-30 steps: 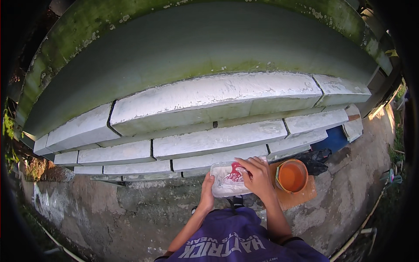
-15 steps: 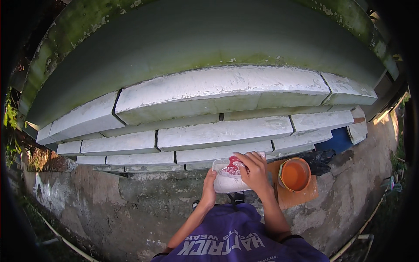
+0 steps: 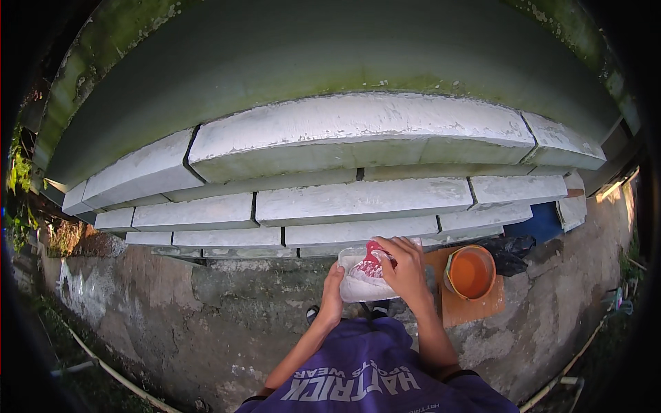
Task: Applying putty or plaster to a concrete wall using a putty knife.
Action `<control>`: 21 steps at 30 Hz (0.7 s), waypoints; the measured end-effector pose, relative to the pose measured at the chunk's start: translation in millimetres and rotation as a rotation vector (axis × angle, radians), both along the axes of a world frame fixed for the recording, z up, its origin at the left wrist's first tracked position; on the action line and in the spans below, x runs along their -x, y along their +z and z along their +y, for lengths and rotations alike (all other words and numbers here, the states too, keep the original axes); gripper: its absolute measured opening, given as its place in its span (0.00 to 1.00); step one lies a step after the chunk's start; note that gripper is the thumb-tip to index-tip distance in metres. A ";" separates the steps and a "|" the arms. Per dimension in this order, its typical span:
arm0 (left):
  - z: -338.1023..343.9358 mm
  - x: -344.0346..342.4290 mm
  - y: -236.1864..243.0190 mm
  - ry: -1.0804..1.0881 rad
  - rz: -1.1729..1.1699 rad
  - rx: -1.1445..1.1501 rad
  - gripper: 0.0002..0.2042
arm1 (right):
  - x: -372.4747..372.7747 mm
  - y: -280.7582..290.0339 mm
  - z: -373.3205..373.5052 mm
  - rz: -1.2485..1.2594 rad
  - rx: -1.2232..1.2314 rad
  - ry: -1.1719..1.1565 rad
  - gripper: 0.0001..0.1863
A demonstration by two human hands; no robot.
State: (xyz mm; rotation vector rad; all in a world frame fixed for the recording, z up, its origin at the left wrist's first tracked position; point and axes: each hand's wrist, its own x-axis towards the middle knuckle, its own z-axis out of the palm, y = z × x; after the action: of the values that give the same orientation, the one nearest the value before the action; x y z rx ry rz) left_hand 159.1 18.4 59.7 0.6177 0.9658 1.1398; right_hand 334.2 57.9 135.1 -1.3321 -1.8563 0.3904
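– One tub (image 3: 357,297) of white paste (image 3: 363,283) before you: how is it held?
– Your left hand (image 3: 332,294) grips its side; your right hand (image 3: 406,270) grasps a red tool (image 3: 372,255) at the paste
– Beyond?
– An orange bucket (image 3: 471,272) on a board (image 3: 475,310), right, then pale ledges (image 3: 365,199)

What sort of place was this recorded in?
Probably an outdoor yard or walkway beside a building: white stepped ledges run along a green-stained wall, the ground is worn and patchy, and sunlit leaves show at the left edge.
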 end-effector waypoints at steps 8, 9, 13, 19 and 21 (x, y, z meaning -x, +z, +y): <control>-5.4 -0.3 -6.1 -0.021 0.012 -0.020 0.28 | -0.4 -12.2 7.4 0.088 0.154 0.076 0.18; -6.8 -0.8 -4.2 -0.021 0.014 -0.010 0.28 | -0.2 -12.7 7.2 0.103 0.174 0.080 0.18; -10.5 -0.6 -4.6 -0.018 0.036 0.004 0.28 | -1.5 -19.9 7.0 0.140 0.223 0.075 0.18; -13.1 -0.8 -0.6 -0.040 0.041 -0.021 0.27 | -3.6 -21.2 6.2 0.211 0.363 0.029 0.18; -13.5 -1.2 2.3 -0.039 0.046 -0.022 0.27 | -4.3 -20.3 6.7 0.202 0.319 0.034 0.18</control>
State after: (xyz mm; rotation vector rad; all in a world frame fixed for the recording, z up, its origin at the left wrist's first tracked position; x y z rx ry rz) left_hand 160.3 4.9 62.0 0.6801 0.9779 1.1067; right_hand 338.6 64.5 114.8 -1.4112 -1.6974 0.8361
